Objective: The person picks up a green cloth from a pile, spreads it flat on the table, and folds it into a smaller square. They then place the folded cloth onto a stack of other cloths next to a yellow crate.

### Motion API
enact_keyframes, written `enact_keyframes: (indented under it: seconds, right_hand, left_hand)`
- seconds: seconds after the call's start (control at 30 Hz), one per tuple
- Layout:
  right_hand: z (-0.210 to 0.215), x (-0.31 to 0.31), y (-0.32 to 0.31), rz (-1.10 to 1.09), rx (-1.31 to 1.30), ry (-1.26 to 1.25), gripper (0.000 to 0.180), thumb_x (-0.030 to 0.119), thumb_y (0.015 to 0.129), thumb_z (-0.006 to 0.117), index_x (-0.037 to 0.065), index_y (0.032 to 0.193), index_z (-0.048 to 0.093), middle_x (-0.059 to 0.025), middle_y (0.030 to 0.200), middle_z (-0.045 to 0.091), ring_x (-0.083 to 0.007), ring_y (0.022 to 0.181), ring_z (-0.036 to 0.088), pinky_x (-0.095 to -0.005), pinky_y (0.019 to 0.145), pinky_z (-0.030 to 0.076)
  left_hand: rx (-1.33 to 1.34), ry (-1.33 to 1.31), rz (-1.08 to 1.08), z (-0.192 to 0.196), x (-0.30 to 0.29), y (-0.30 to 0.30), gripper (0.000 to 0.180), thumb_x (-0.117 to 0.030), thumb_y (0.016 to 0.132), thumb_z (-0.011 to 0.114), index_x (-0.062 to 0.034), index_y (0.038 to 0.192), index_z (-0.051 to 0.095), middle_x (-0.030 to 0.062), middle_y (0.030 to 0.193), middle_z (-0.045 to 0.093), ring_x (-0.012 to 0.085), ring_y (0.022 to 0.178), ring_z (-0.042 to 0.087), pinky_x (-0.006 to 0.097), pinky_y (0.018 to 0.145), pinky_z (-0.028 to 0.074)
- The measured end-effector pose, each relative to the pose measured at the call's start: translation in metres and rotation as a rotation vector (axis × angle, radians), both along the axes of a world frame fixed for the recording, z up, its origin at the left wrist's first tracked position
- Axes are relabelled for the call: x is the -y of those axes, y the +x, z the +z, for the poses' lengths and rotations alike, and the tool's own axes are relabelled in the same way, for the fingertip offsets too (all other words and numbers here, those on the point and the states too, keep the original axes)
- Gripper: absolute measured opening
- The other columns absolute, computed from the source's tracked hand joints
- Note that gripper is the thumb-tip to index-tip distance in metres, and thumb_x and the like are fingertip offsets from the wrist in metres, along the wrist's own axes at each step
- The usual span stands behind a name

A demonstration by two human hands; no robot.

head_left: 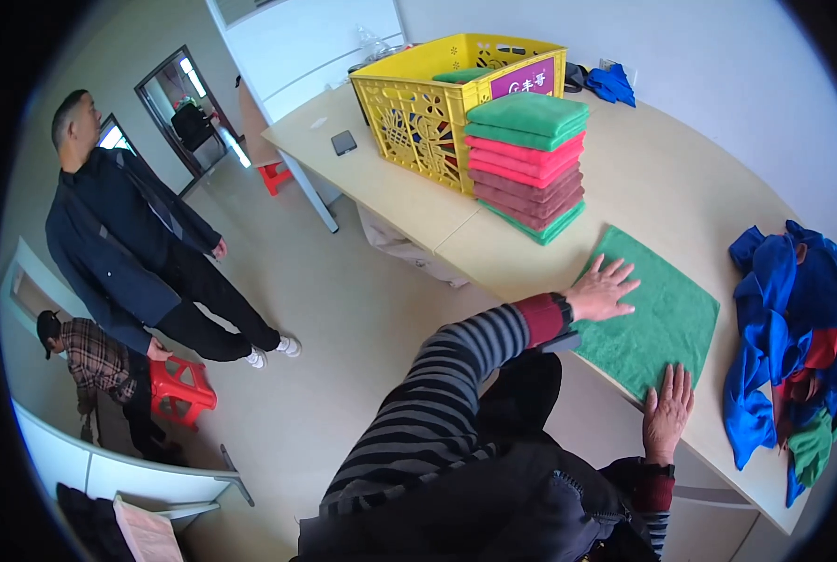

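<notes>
A green cloth (657, 304) lies spread flat on the pale wooden table (690, 178) in front of me. My left hand (603, 288) rests on its left part, fingers spread. At its near right edge lies my right hand (668, 412), palm down with the fingers stretched out, partly on the cloth. Neither hand grips anything. Just beyond the cloth stands a neat stack of folded cloths (528, 164), green on top, then red, brown and green at the bottom.
Behind the stack is a yellow plastic crate (418, 122) with cloths inside. A heap of blue, red and green cloths (798, 328) lies at the right. A phone (343, 142) lies at the table's left. Two people (142, 234) and a red stool (182, 389) are on the left.
</notes>
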State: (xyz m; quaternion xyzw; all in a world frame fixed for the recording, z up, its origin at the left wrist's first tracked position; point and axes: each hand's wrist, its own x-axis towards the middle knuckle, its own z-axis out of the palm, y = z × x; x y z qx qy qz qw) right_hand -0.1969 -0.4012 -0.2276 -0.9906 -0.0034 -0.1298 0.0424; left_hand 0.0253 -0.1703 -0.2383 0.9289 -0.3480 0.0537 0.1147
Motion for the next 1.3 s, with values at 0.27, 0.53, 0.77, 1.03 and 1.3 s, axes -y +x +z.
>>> enact_keyframes:
  seconds: [0.27,0.53,0.77,1.03,1.3]
  right_hand:
    - [-0.003,-0.001,0.0,0.036,-0.003,0.006,0.058,0.03,0.099,0.05,0.005,0.15,0.038,-0.0164,0.157,0.034,-0.0329,0.148,0.026,-0.0474,0.121,0.018]
    - [-0.007,-0.001,-0.034,0.116,0.008,0.062,0.058,0.03,0.099,0.051,0.003,0.149,0.039,-0.0173,0.155,0.037,-0.0356,0.145,0.03,-0.0472,0.119,0.023]
    - [-0.003,0.018,-0.061,0.173,0.037,0.098,0.072,0.033,0.089,0.067,0.006,0.149,0.038,-0.016,0.155,0.037,-0.0364,0.145,0.031,-0.0484,0.119,0.025]
    - [-0.011,0.028,-0.081,0.136,0.022,0.085,0.072,0.013,0.08,0.073,0.013,0.146,0.045,-0.0118,0.154,0.04,-0.0351,0.143,0.035,-0.0479,0.119,0.028]
    - [0.027,0.038,-0.072,0.23,-0.001,0.22,0.051,0.001,0.077,0.07,0.009,0.128,0.062,-0.012,0.135,0.059,-0.0325,0.133,0.049,-0.0441,0.11,0.041]
  left_hand:
    - [-0.054,-0.092,0.009,0.004,-0.055,-0.063,0.068,-0.057,0.101,0.037,-0.014,0.153,0.036,0.0156,0.162,0.025,0.0334,0.151,0.019,0.057,0.12,0.01]
    - [-0.06,-0.245,0.0,0.002,-0.078,-0.091,0.06,-0.045,0.097,0.054,-0.0108,0.146,0.048,0.0151,0.153,0.042,0.0337,0.144,0.032,0.052,0.116,0.022]
    - [0.055,-0.095,-0.115,0.005,-0.135,-0.141,0.068,-0.038,0.086,0.072,-0.0139,0.145,0.049,0.0091,0.156,0.04,0.028,0.146,0.033,0.051,0.12,0.021]
    - [0.135,-0.238,-0.169,-0.006,-0.129,-0.154,0.062,-0.003,0.072,0.077,-0.0138,0.131,0.062,0.0078,0.142,0.055,0.0267,0.135,0.048,0.047,0.114,0.034]
    - [0.076,-0.416,-0.171,0.025,-0.14,-0.145,0.032,0.007,0.071,0.07,-0.0052,0.1,0.072,0.0092,0.115,0.071,0.0312,0.117,0.063,0.045,0.106,0.042]
